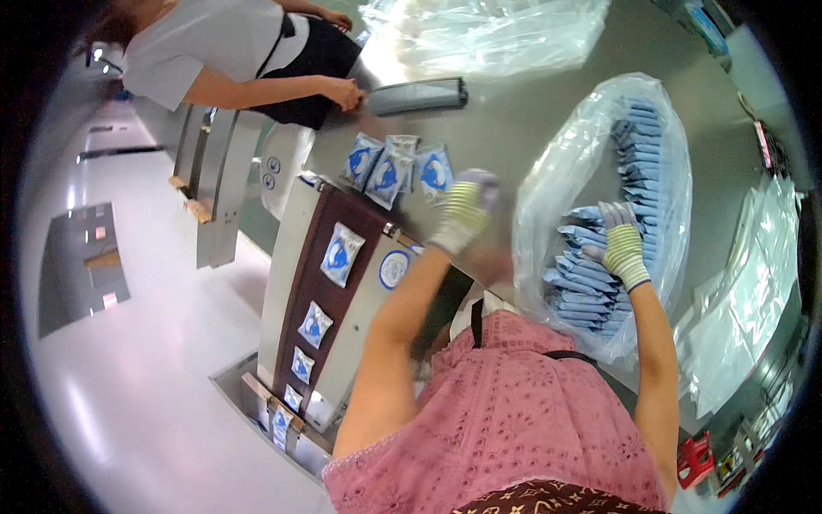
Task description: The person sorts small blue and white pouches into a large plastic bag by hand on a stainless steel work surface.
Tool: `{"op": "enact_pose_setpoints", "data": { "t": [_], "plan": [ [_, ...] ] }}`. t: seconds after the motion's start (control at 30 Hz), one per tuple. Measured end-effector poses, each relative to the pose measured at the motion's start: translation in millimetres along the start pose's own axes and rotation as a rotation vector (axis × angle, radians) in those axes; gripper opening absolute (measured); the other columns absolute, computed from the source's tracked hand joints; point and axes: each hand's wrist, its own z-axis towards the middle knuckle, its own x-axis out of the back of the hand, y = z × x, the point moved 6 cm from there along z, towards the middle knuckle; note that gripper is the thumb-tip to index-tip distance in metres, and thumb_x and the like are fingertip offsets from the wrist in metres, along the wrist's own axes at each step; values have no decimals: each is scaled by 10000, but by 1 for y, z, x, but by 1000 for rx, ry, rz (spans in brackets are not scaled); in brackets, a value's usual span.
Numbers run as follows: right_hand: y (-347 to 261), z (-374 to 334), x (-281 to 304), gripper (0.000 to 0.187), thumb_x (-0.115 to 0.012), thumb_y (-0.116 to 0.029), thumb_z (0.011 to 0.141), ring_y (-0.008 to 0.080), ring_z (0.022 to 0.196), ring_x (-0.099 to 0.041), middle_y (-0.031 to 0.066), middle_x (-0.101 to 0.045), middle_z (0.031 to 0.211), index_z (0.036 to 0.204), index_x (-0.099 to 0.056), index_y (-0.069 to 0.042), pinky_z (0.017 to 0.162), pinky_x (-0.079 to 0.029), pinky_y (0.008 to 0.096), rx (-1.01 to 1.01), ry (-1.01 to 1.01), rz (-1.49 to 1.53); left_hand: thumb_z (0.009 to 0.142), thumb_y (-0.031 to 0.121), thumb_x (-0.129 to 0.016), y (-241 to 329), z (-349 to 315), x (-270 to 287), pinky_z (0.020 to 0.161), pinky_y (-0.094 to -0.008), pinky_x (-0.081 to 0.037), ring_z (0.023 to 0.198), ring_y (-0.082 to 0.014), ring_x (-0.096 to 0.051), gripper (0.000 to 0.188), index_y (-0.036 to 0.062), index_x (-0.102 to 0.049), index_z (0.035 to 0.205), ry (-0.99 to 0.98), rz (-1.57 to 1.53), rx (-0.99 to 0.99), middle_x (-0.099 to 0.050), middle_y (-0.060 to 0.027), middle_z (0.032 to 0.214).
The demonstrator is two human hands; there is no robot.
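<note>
My right hand (622, 242), in a striped knit glove, is inside the mouth of a clear plastic bag (533, 193). Its thumb and fingers are closed around some of the pale blue packets (582, 283) stacked on edge there. The stack bends in a curve, with a second row of packets along the bag's right side. My left hand (469, 210), gloved alike, is smeared by motion beside several blue-and-white packets (390, 171) lying in a loose pile. Whether its fingers hold anything cannot be made out.
Single packets (341, 254) lie spaced along a dark conveyor belt (300, 287) at left. A co-worker's hand (344, 92) is near a grey bar (417, 96) on the metal table (488, 128). Clear plastic bags (479, 34) lie at the back, and more plastic sheets (743, 295) at right.
</note>
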Motion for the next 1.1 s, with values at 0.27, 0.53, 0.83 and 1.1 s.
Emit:
{"op": "enact_pose_setpoints", "data": {
  "t": [0.27,0.53,0.83,1.1],
  "plan": [
    [3,-1,0,865,-569,-588,659,325,1177,-357,178,-417,1230,1263,-357,-5,1039,-204,454,67,79,-108,619,327,-737,-143,-116,207,896,-400,-403,1026,-341,-519,622,25,-511,1113,-191,650,876,-558,-199,1069],
    [-171,120,21,539,-577,-356,790,344,1052,-471,219,-507,1119,1177,-448,-4,920,-352,395,60,172,578,707,438,-638,-209,-31,140,828,-387,-425,951,-333,-552,598,29,-508,1123,-231,363,637,-568,-218,1031],
    [-151,177,-137,439,-670,-326,736,225,792,-600,164,-618,917,987,-564,18,705,-481,350,-568,-217,1008,502,360,-788,-159,-7,19,829,-350,-453,960,-321,-577,731,-35,-544,1067,-434,-104,898,-591,-214,1023],
    [-199,138,-50,209,-657,-237,739,84,559,-489,-19,-523,675,839,-569,-76,520,-415,207,-381,-119,1688,784,230,-509,-142,-60,-25,739,-406,-460,853,-361,-567,335,-11,-532,1014,133,-298,438,-578,-232,907]
  ]
}}
